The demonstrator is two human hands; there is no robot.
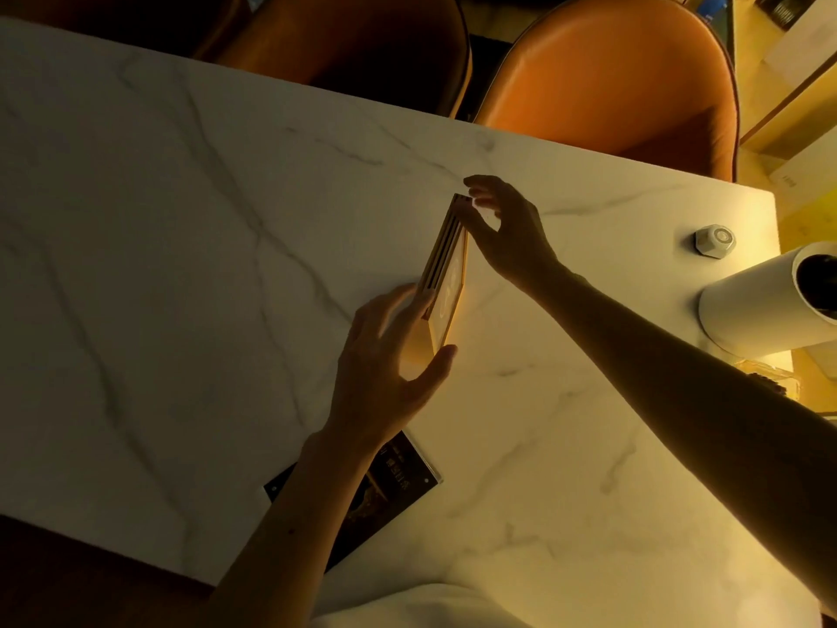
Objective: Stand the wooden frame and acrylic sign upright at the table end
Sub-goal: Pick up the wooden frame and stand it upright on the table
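We steady the wooden frame [446,271] upright between our open left hand [389,360] and right hand [507,228] (acrylic sign [389,478] lies flat), releasing slowly.

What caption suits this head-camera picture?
Both hands, left and right, steady the wooden frame upright; acrylic sign lies flat.

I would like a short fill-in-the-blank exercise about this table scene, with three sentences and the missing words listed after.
1. The wooden frame stands on its edge between the left hand and the ____ hand.
2. The acrylic sign lies ____ on the marble table, partly under the left forearm.
3. The two chairs behind the table are ____ in colour.

Missing words: right; flat; orange
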